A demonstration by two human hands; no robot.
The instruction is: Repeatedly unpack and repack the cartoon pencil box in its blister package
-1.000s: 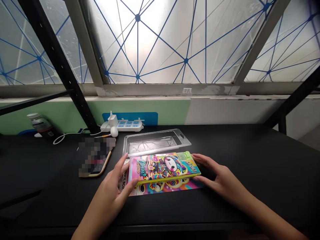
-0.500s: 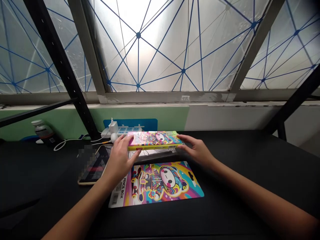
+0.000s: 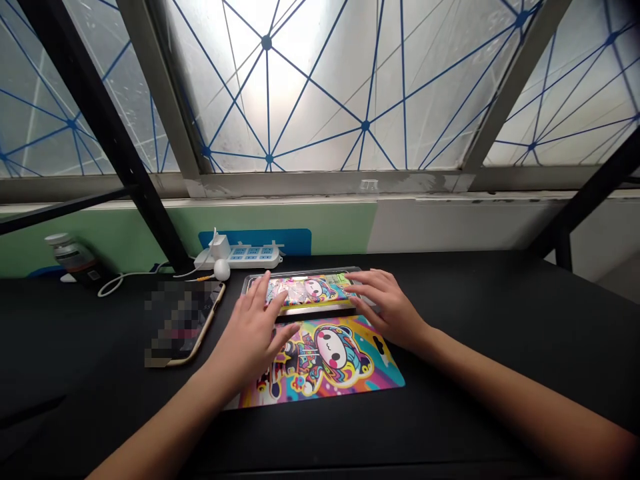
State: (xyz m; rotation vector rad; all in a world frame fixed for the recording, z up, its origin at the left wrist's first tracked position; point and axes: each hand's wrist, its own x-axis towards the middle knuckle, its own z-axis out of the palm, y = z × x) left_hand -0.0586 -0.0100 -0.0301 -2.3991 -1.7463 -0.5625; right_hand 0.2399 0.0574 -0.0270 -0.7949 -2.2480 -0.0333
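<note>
A colourful pencil box (image 3: 320,291) with a cartoon figure on its lid lies inside a clear plastic tray (image 3: 295,273). My left hand (image 3: 253,327) is open, fingers spread over the left end of the box and the tray's edge. At the opposite end, my right hand (image 3: 393,307) has its fingers apart, with the tips at the box's right end; whether they press on it I cannot tell. Closer to me, a printed backing card (image 3: 345,360) lies flat with a larger picture of the same figure. My left hand hides part of that card's left side.
A phone or tablet (image 3: 197,333), partly blurred out, lies to the left. Behind it are a white power strip (image 3: 255,257) with a plugged-in charger (image 3: 219,247) and cables. A bottle (image 3: 75,259) leans at far left. Black metal posts (image 3: 145,207) flank the black desk (image 3: 480,307).
The pencil box, held between both hands before, has been lowered into the clear tray. My fingers have loosened and spread. The view has shifted slightly.
</note>
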